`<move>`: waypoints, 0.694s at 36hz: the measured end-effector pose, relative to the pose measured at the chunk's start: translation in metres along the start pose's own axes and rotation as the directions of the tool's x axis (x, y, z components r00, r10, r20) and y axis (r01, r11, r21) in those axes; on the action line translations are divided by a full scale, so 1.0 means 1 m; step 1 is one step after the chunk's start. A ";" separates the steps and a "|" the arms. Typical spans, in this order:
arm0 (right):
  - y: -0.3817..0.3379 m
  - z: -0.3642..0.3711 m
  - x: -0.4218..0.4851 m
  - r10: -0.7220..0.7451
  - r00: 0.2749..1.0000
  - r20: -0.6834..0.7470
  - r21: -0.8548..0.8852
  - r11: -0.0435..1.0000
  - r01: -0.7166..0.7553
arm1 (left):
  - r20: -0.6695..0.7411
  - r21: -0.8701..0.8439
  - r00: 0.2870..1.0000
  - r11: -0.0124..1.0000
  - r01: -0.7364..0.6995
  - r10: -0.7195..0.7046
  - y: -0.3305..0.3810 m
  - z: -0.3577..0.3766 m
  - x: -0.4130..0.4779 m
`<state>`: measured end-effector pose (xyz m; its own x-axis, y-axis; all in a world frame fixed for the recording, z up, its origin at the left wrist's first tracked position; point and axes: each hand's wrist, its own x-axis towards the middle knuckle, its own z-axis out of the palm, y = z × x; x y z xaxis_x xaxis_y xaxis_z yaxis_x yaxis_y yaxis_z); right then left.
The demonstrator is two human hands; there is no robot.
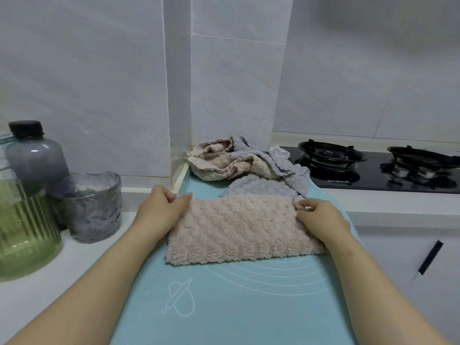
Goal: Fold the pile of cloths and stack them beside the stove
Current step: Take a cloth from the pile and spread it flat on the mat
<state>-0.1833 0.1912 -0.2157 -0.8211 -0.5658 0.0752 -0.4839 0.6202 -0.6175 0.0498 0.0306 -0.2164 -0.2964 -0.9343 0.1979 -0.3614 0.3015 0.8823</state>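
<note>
A fluffy beige cloth (236,227) lies flat on the light blue mat (224,295), folded into a wide rectangle. My left hand (161,207) pinches its far left corner. At the far right corner my right hand (321,217) pinches the edge near a small loop. Behind it a grey-blue cloth (256,188) lies partly under the beige one. Further back, a crumpled pile of beige and grey-blue cloths (231,160) sits against the wall corner, left of the stove (373,168).
A black two-burner gas stove fills the back right. On the white counter at the left stand a grey glass cup (92,207), a dark-capped grey bottle (34,155) and a green ribbed glass jar (22,232). A cabinet door with a black handle (430,257) is at the right.
</note>
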 end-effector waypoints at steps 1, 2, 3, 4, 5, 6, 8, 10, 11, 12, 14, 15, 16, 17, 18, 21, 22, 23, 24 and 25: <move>0.002 0.000 0.001 -0.003 1.000 -0.020 -0.012 1.000 0.002 | 0.028 -0.001 1.000 1.000 -0.004 0.004 0.001 -0.001 -0.001; 0.003 0.000 0.002 -0.018 0.999 -0.038 -0.003 1.000 0.018 | 0.052 0.008 0.999 1.000 -0.016 0.016 0.002 -0.002 -0.001; 0.003 0.000 0.003 -0.040 0.998 -0.055 0.024 0.999 0.041 | 0.066 0.032 0.997 0.999 -0.034 0.032 0.002 -0.004 -0.002; 0.003 0.000 0.004 -0.068 0.995 -0.077 0.068 0.995 0.073 | 0.068 0.066 0.996 0.996 -0.058 0.054 0.001 -0.005 -0.003; 0.001 -0.001 0.003 -0.091 0.990 -0.109 0.124 0.987 0.104 | 0.061 0.102 0.995 0.991 -0.091 0.085 0.000 -0.005 -0.003; -0.001 -0.001 0.002 -0.115 0.982 -0.152 0.178 0.974 0.142 | 0.047 0.130 0.991 0.983 -0.131 0.126 -0.001 -0.005 -0.002; -0.006 -0.005 -0.001 -0.161 0.948 -0.275 0.229 0.947 0.227 | 0.014 0.156 0.981 0.968 -0.194 0.195 0.000 -0.004 -0.002; -0.008 -0.008 -0.004 -0.176 0.913 -0.367 0.228 0.935 0.272 | -0.023 0.170 0.971 0.958 -0.229 0.236 0.000 -0.002 -0.003; -0.008 -0.008 -0.005 -0.171 0.907 -0.385 0.225 0.936 0.271 | -0.034 0.178 0.968 0.954 -0.240 0.250 -0.001 0.000 -0.004; -0.007 -0.007 -0.005 -0.159 0.909 -0.386 0.216 0.942 0.256 | -0.039 0.191 0.965 0.950 -0.247 0.259 -0.002 0.001 -0.005; -0.005 -0.004 -0.005 -0.139 0.931 -0.338 0.138 0.971 0.195 | -0.036 0.212 0.964 0.945 -0.249 0.263 -0.007 0.003 -0.007; -0.004 -0.002 -0.004 -0.131 0.949 -0.285 0.075 0.984 0.159 | -0.035 0.215 0.965 0.945 -0.247 0.260 -0.009 0.003 -0.008; -0.004 -0.001 -0.005 -0.115 0.967 -0.226 0.009 0.993 0.120 | -0.035 0.213 0.965 0.946 -0.245 0.258 -0.010 0.003 -0.008; -0.005 -0.001 -0.006 -0.093 0.979 -0.182 -0.049 0.995 0.086 | -0.031 0.200 0.967 0.950 -0.242 0.253 -0.010 0.003 -0.008; -0.008 -0.003 -0.007 -0.072 0.985 -0.157 -0.081 0.995 0.060 | -0.013 0.171 0.972 0.958 -0.231 0.236 -0.010 0.002 -0.007; -0.009 -0.010 -0.011 -0.035 0.992 -0.124 -0.114 0.993 0.021 | 0.146 -0.033 0.974 0.985 -0.170 0.173 -0.006 -0.002 -0.009; -0.009 -0.012 -0.012 -0.018 0.995 -0.100 -0.128 0.992 0.005 | 0.222 -0.086 0.960 0.984 -0.155 0.171 -0.005 -0.003 -0.010; -0.007 -0.013 -0.014 0.005 0.998 -0.067 -0.155 0.988 -0.015 | 0.300 -0.087 0.936 0.982 -0.167 0.185 -0.003 -0.005 -0.012; -0.007 -0.013 -0.016 0.024 0.999 -0.037 -0.190 0.981 -0.031 | 0.376 -0.040 0.903 0.977 -0.210 0.209 -0.002 -0.006 -0.014; -0.005 -0.013 -0.017 0.041 0.999 -0.014 -0.227 0.973 -0.043 | 0.444 0.023 0.864 0.961 -0.277 0.238 -0.003 -0.006 -0.016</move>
<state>-0.1704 0.2044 -0.2039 -0.8443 -0.5323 0.0611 -0.5043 0.7509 -0.4263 0.0604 0.0436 -0.2193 -0.7348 -0.6506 0.1917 -0.2852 0.5528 0.7830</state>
